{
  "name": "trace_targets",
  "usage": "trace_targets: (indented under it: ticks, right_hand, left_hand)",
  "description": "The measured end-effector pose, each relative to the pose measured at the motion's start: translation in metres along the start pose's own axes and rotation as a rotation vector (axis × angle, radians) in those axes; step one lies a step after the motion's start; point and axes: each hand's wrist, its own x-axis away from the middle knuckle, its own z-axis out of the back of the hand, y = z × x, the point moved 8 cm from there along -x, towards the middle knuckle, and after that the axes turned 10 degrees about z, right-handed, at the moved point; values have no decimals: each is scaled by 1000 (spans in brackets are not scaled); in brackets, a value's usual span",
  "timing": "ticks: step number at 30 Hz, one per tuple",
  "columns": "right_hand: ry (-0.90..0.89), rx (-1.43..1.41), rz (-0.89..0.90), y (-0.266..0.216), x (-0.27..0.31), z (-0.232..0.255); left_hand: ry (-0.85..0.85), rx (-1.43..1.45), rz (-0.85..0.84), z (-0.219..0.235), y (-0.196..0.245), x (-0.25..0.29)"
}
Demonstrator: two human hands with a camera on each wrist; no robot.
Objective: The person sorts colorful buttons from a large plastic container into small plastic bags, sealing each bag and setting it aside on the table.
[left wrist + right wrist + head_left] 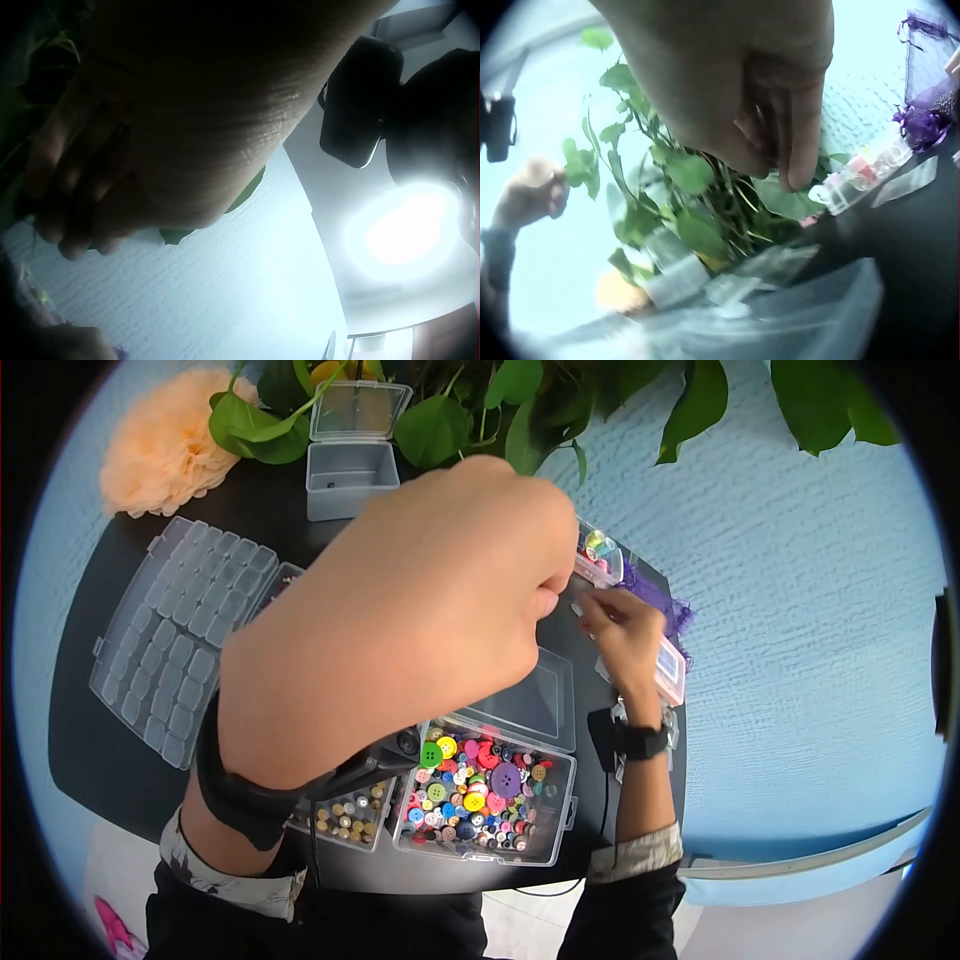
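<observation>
My left hand (490, 560) is raised close to the head camera, its fingers bent inward; the left wrist view shows that hand (150, 142) with fingers bunched, and whatever is between them is hidden. To its right and lower, my right hand (628, 635) has thumb and fingers drawn together beside a tiny pale spot, too small to identify. In the right wrist view the right hand (742, 82) has bent fingers, their tips partly hidden. Below the left forearm, a clear box (567, 822) of many-coloured buttons (474, 800) stands with its lid raised.
A compartment tray (165, 630) lies at left, an open clear box (352, 500) at the back. Leaves (435, 430) overhang the far edge, near a peach paper flower (165, 445). A bead case (598, 565), purple mesh pouch (655, 600) and pink box (670, 672) are at right.
</observation>
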Motion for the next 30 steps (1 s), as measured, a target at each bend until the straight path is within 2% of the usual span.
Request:
trace_targets:
  ticks: [1,3,4,6,7,9,11,12,14,16,17,20,21,23,24,27,30]
  right_hand:
    - [6,-9,6,-16,1,9]
    - [72,-376,-223,-28,11,29]
    - [84,-387,-225,-37,14,36]
    - [14,-687,-220,-56,19,38]
    - [27,-702,-218,-67,22,42]
    - [-117,-655,-117,-94,24,36]
    - [-157,-697,-22,-102,26,37]
    - [-156,-702,-15,-106,26,38]
    - [-148,-723,6,-110,24,37]
    - [17,-860,-188,-97,24,36]
    - [21,-873,-177,-96,23,37]
    - [-92,-1150,-332,-88,27,24]
    - [-87,-1157,-319,-89,26,26]
    - [-140,-1431,-340,-98,27,22]
    - [-132,-1436,-330,-100,27,22]
    - [-63,-1188,-289,-98,28,26]
    - [-61,-1256,-269,-104,29,25]
  left_hand:
    - [2,-30,28,-1,-1,0]
    - [-10,-71,54,-6,-4,-1]
    - [20,20,-1,-7,-3,-1]
    - [36,99,-63,-10,3,-3]
    - [25,127,-90,-14,9,-3]
    - [-8,165,-146,-22,26,-2]
    - [-247,124,54,-33,20,-4]
    - [-249,108,55,-33,20,-4]
    - [-42,-20,-160,-22,31,-4]
    - [24,0,-217,-21,32,-5]
    - [92,38,-271,-16,35,-4]
    - [162,25,-355,-15,40,-4]
    - [162,16,-366,-15,41,-4]
    - [159,-3,-359,-16,42,-4]
    - [174,-3,-370,-16,43,-3]
    - [156,-23,-389,-17,47,-2]
    - [118,-3,-404,-22,47,-1]
